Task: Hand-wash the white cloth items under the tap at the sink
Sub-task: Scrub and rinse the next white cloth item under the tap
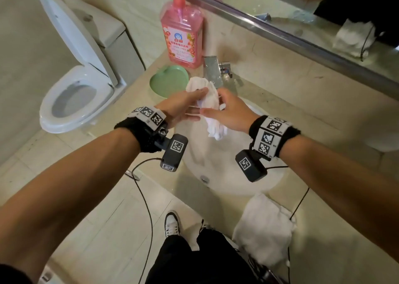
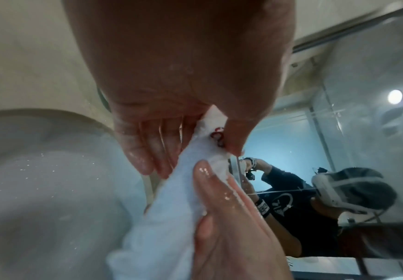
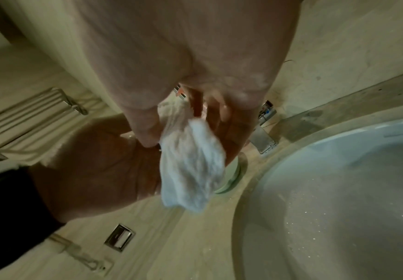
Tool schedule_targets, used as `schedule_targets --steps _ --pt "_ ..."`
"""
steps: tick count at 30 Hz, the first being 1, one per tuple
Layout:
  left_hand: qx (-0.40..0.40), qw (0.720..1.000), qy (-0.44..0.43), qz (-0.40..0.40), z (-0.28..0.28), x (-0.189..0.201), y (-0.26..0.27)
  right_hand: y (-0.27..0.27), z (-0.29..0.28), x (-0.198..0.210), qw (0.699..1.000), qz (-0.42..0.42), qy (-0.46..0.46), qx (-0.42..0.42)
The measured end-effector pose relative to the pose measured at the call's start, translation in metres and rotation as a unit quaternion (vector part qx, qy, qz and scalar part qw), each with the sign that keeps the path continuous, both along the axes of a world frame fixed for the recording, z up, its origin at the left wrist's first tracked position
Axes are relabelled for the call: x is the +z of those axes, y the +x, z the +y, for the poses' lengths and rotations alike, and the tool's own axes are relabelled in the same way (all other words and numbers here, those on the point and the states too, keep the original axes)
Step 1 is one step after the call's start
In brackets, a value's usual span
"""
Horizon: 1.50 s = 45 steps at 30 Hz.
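Observation:
A wet white cloth [image 1: 208,99] with a small red mark hangs over the white sink [image 1: 216,167], just in front of the chrome tap [image 1: 212,72]. My left hand [image 1: 185,104] pinches its upper part between thumb and fingers [image 2: 145,151]. My right hand [image 1: 228,113] holds the same cloth [image 3: 190,166] from the other side, thumb on one face and fingers [image 3: 222,132] on the other. The cloth's lower end [image 2: 171,217] dangles below both hands. A second white cloth [image 1: 265,229] lies on the counter's front edge, right of the basin.
A pink detergent bottle [image 1: 182,37] and a green heart-shaped dish [image 1: 166,80] stand left of the tap. A mirror [image 1: 302,14] runs along the back wall. An open toilet [image 1: 75,93] sits to the left. Cables trail from both wrist cameras.

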<state>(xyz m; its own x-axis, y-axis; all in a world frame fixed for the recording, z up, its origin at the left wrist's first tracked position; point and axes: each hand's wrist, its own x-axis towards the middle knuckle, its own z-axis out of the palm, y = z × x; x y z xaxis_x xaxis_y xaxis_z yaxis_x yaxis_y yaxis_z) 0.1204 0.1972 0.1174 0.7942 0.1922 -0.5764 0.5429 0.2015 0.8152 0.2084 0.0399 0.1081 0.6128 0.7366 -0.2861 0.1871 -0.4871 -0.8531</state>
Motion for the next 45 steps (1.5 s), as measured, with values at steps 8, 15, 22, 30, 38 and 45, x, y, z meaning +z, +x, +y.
schedule_targets --steps 8,15,22,30,38,45 --pt "-0.044 0.994 0.082 -0.053 0.015 0.007 -0.043 -0.039 0.018 0.025 0.996 0.057 0.024 -0.063" --pt "-0.098 0.988 0.092 -0.076 0.028 0.009 -0.073 -0.083 0.030 0.027 0.989 0.041 0.032 -0.135" --pt "-0.087 0.991 0.084 -0.052 0.028 0.001 -0.088 -0.103 0.031 0.020 0.982 0.070 0.019 -0.172" --pt "-0.014 0.998 0.060 -0.018 0.033 -0.005 -0.095 -0.105 0.029 0.008 0.964 0.170 0.048 -0.199" --pt "-0.016 0.980 0.175 -0.092 0.038 -0.008 -0.099 -0.109 0.030 0.006 0.973 0.167 0.033 -0.156" --pt "-0.033 0.969 0.243 0.023 0.045 -0.001 -0.103 -0.113 0.021 0.009 0.973 0.085 0.043 -0.210"
